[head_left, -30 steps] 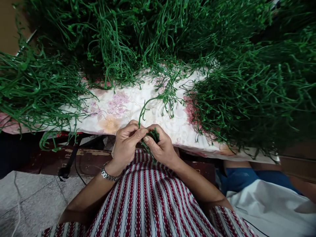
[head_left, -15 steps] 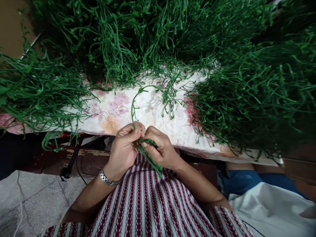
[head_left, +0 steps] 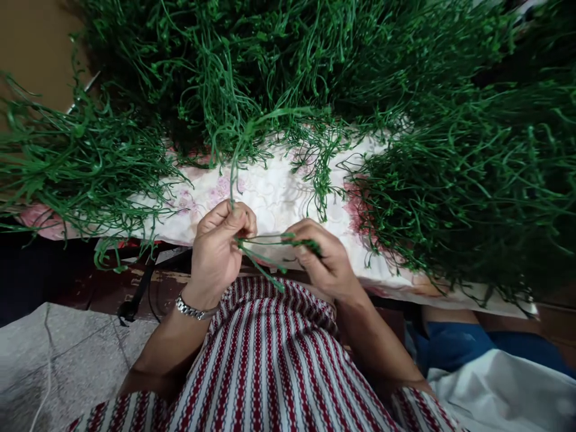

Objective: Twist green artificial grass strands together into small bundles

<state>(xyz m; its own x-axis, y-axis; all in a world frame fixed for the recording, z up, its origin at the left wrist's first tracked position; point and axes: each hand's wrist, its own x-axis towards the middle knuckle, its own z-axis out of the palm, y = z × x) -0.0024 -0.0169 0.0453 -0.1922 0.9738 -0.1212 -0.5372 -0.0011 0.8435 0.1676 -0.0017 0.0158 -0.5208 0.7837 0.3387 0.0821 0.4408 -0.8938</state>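
Observation:
My left hand (head_left: pixel 219 249) is closed, pinching a green plastic plant stem (head_left: pixel 233 174) that curves up and away over the cloth. Thin green strands (head_left: pixel 263 241) stretch from these fingers across to my right hand (head_left: pixel 324 258). That hand is closed too, gripping a small bunch of the green stems (head_left: pixel 310 245) between thumb and fingers. One strand (head_left: pixel 270 277) hangs slanting down between the hands, above my lap. Both hands are at the near edge of a flowered cloth (head_left: pixel 279 189), a short gap apart.
A large heap of green plastic stems (head_left: pixel 279 60) covers the far side. More lie in a left pile (head_left: pixel 85 162) and a right pile (head_left: pixel 477 192). A few loose stems (head_left: pixel 320 174) lie mid-cloth. Another person's blue-clad leg (head_left: pixel 468 342) is at right.
My right hand has moved right, away from my left, drawing strands out between them. The left hand has shifted slightly left and up, and the long stem has swung upward. The view has shifted slightly.

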